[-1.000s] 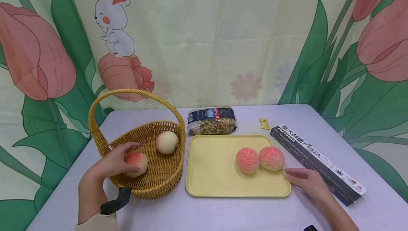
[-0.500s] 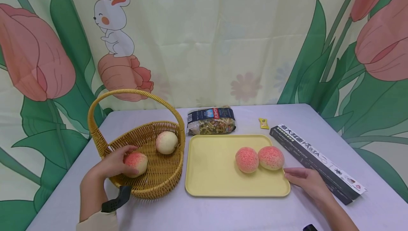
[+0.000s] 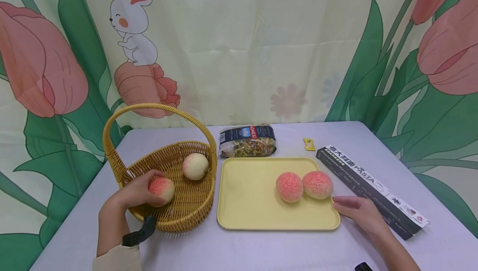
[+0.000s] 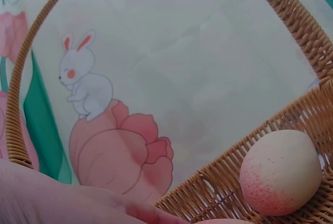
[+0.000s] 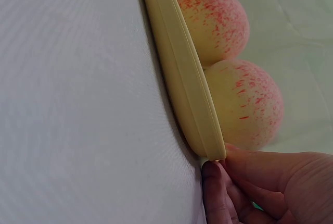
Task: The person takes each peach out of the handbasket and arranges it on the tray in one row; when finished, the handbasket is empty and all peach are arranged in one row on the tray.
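Observation:
In the head view, my left hand (image 3: 139,192) reaches into the wicker basket (image 3: 186,209) and grips a pink-and-cream peach (image 3: 164,189), thumb on the near side and fingers behind. A second peach (image 3: 195,166) lies further back in the basket; the left wrist view shows this paler peach (image 4: 281,172) close to the wicker wall. On the right, my right hand (image 3: 359,212) pinches the edge of the yellow tray (image 3: 246,196). Its thumb and fingers meet at the tray's rim in the right wrist view. Two peaches (image 3: 289,187) (image 3: 318,184) sit side by side on the tray.
Behind the tray lies a bag of pasta (image 3: 248,141), with a small yellow packet (image 3: 309,144) to its right. A long black-and-white pasta box (image 3: 371,190) lies slanted beyond the right hand. The basket's tall handle (image 3: 160,106) arches over its opening.
My left hand has shifted slightly right inside the basket, and the gripped peach has moved a little with it. My right hand and the tray stay in place.

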The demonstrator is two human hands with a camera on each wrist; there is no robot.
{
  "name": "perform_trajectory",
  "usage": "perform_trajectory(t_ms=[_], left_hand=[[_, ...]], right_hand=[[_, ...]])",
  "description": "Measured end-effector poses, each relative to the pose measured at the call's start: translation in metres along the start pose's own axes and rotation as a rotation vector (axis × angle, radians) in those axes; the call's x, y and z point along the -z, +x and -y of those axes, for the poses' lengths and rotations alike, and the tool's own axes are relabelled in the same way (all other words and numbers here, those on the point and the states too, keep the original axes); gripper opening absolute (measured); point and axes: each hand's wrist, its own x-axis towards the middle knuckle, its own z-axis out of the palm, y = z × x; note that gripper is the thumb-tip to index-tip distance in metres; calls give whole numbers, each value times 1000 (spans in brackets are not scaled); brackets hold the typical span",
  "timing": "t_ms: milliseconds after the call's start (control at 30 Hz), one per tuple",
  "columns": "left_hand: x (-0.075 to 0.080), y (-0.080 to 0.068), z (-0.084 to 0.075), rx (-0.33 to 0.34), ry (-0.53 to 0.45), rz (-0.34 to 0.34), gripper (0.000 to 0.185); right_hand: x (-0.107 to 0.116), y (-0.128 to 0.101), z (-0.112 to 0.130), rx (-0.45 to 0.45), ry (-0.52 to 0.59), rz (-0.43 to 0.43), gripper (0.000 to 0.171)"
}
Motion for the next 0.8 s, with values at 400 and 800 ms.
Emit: perform_trajectory(t_ms=[400, 800], left_hand=[[-1, 2, -12, -77, -4, -15, 73], [-6, -5, -49, -278, -49, 14, 69]], right_hand=[[-1, 2, -1, -17, 2, 4, 51], [0, 1, 0, -20, 4, 3, 50]])
